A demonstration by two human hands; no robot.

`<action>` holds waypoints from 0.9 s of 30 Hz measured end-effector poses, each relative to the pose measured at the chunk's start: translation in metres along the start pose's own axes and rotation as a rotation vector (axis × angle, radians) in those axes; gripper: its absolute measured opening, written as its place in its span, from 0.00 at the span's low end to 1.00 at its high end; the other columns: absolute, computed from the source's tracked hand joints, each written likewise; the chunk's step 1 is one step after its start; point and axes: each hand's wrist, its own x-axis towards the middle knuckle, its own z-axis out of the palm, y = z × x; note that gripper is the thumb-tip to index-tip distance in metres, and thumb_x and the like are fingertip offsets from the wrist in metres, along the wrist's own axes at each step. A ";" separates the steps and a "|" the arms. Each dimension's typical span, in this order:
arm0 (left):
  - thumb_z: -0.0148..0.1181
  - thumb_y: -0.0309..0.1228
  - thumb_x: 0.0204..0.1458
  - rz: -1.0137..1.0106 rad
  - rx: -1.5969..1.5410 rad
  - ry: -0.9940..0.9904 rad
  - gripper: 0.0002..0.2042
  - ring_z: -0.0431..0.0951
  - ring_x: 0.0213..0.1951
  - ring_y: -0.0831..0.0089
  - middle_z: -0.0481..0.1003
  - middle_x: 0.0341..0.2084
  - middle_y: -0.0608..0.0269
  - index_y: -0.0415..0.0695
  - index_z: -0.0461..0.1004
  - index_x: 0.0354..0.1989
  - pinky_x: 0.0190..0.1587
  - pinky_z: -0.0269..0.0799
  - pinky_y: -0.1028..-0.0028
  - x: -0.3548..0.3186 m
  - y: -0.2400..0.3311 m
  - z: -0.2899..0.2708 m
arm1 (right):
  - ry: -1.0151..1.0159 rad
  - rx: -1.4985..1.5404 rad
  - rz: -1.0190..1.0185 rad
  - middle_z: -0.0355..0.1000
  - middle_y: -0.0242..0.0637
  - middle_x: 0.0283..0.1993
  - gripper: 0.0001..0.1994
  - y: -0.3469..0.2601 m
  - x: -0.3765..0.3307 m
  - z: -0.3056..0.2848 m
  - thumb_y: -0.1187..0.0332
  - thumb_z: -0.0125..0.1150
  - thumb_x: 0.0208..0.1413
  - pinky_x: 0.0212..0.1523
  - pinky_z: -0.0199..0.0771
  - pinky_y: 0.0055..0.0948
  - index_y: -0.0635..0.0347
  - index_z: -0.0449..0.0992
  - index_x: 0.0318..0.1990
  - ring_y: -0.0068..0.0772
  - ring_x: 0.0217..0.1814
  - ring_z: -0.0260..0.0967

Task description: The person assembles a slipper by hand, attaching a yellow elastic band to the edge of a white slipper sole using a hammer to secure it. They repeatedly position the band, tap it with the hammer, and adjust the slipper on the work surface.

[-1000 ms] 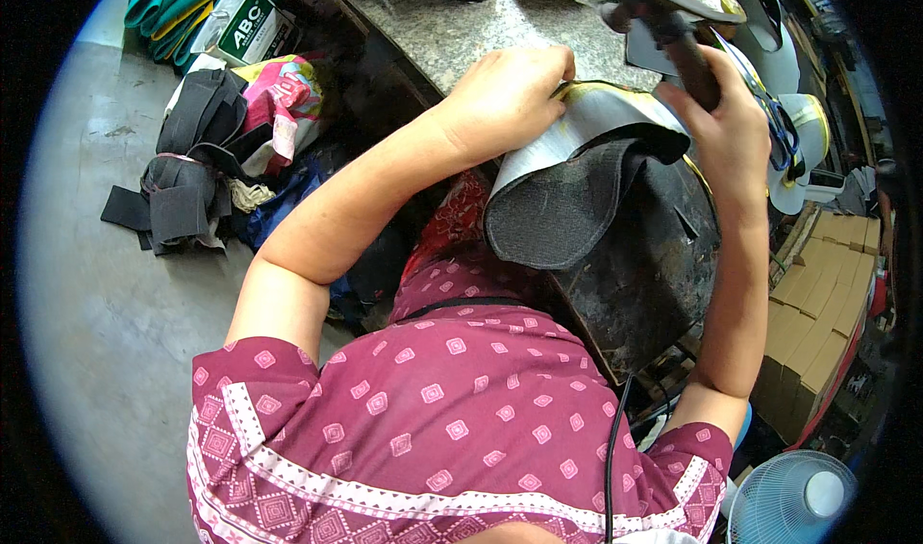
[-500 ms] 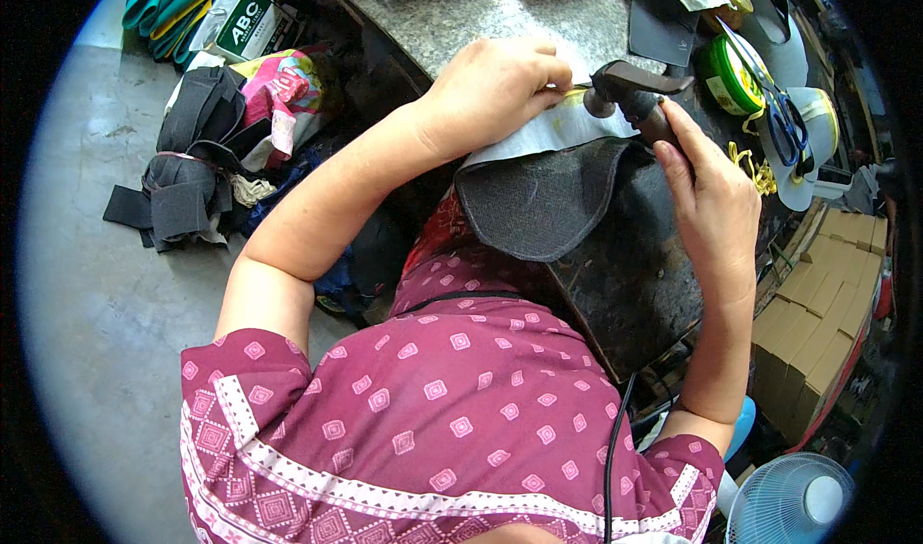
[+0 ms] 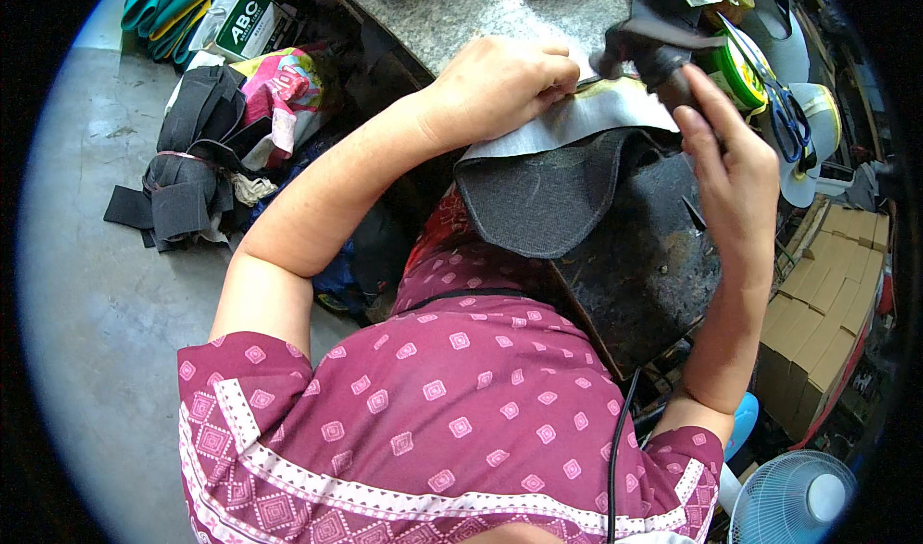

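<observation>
A heap of black padded fabric pieces (image 3: 187, 164) is lying loose on the grey concrete floor (image 3: 87, 284), beside a crumpled pink printed bag (image 3: 279, 87) whose contents cannot be made out. The left hand (image 3: 500, 83) is pressing down, fingers curled, on a grey sheet of shoe-upper material (image 3: 586, 121) that is lying across the speckled grey stone tabletop (image 3: 461, 11). The right hand (image 3: 731, 160) is gripping the handle of a black hand tool (image 3: 654, 49), its head meeting the sheet's far edge. A black mesh panel (image 3: 548, 203) is hanging over the tabletop's near edge. Stacked brown cardboard boxes (image 3: 817, 294) are crowding the right side; the floor is lying open on the left.
</observation>
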 end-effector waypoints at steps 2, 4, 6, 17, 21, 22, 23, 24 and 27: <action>0.61 0.31 0.53 -0.011 -0.003 -0.005 0.04 0.81 0.36 0.59 0.77 0.34 0.63 0.47 0.76 0.35 0.38 0.77 0.62 0.000 0.000 0.000 | 0.140 0.102 -0.057 0.79 0.47 0.47 0.18 -0.001 -0.003 0.001 0.60 0.60 0.64 0.44 0.78 0.36 0.52 0.76 0.59 0.45 0.45 0.80; 0.63 0.30 0.52 0.025 0.016 0.019 0.05 0.81 0.34 0.59 0.76 0.32 0.62 0.47 0.77 0.36 0.37 0.76 0.64 0.000 0.001 -0.001 | 0.139 -0.006 -0.093 0.79 0.47 0.46 0.18 -0.002 -0.006 0.009 0.59 0.59 0.64 0.43 0.78 0.37 0.51 0.76 0.59 0.46 0.44 0.80; 0.64 0.30 0.52 -0.005 -0.007 0.034 0.06 0.80 0.33 0.60 0.77 0.31 0.61 0.46 0.78 0.37 0.36 0.76 0.66 -0.001 0.002 -0.003 | -0.066 -0.238 -0.005 0.79 0.47 0.44 0.18 -0.002 -0.010 0.017 0.58 0.58 0.64 0.40 0.78 0.41 0.48 0.75 0.59 0.50 0.42 0.79; 0.65 0.27 0.51 -0.029 -0.112 0.036 0.05 0.79 0.35 0.60 0.74 0.30 0.61 0.44 0.78 0.35 0.37 0.74 0.67 -0.019 0.000 -0.007 | -0.115 -0.095 0.048 0.79 0.43 0.43 0.18 0.003 -0.002 0.007 0.61 0.58 0.64 0.39 0.76 0.35 0.48 0.76 0.60 0.41 0.39 0.77; 0.63 0.29 0.53 0.012 -0.025 0.019 0.04 0.79 0.36 0.58 0.74 0.31 0.61 0.46 0.78 0.35 0.38 0.74 0.64 -0.020 0.001 -0.007 | 0.023 0.187 0.082 0.81 0.44 0.48 0.17 -0.007 0.000 -0.007 0.63 0.61 0.64 0.44 0.77 0.33 0.54 0.77 0.58 0.35 0.44 0.81; 0.62 0.29 0.53 0.006 -0.031 0.020 0.04 0.79 0.37 0.58 0.74 0.31 0.62 0.46 0.78 0.35 0.38 0.74 0.63 -0.019 0.001 -0.008 | 0.117 0.270 0.168 0.80 0.44 0.49 0.17 -0.010 -0.001 -0.005 0.64 0.61 0.64 0.44 0.77 0.33 0.54 0.77 0.59 0.37 0.44 0.81; 0.62 0.29 0.53 0.003 -0.038 0.024 0.04 0.78 0.37 0.58 0.74 0.32 0.62 0.46 0.77 0.35 0.38 0.74 0.62 -0.019 0.001 -0.008 | 0.146 0.268 0.148 0.80 0.45 0.50 0.17 -0.011 -0.003 -0.002 0.64 0.61 0.64 0.44 0.77 0.33 0.53 0.77 0.59 0.38 0.44 0.81; 0.62 0.29 0.52 -0.001 -0.044 0.022 0.04 0.78 0.37 0.57 0.74 0.32 0.62 0.46 0.77 0.35 0.38 0.74 0.62 -0.019 0.001 -0.007 | 0.146 0.127 -0.005 0.79 0.45 0.51 0.17 -0.013 -0.004 0.006 0.64 0.61 0.64 0.44 0.77 0.33 0.53 0.77 0.59 0.39 0.44 0.81; 0.63 0.29 0.51 -0.020 -0.069 0.032 0.04 0.78 0.37 0.57 0.74 0.31 0.62 0.45 0.76 0.34 0.39 0.74 0.62 -0.019 0.001 -0.005 | -0.107 -0.100 -0.019 0.76 0.49 0.50 0.17 -0.012 -0.011 0.016 0.63 0.62 0.61 0.46 0.77 0.33 0.49 0.77 0.57 0.50 0.46 0.78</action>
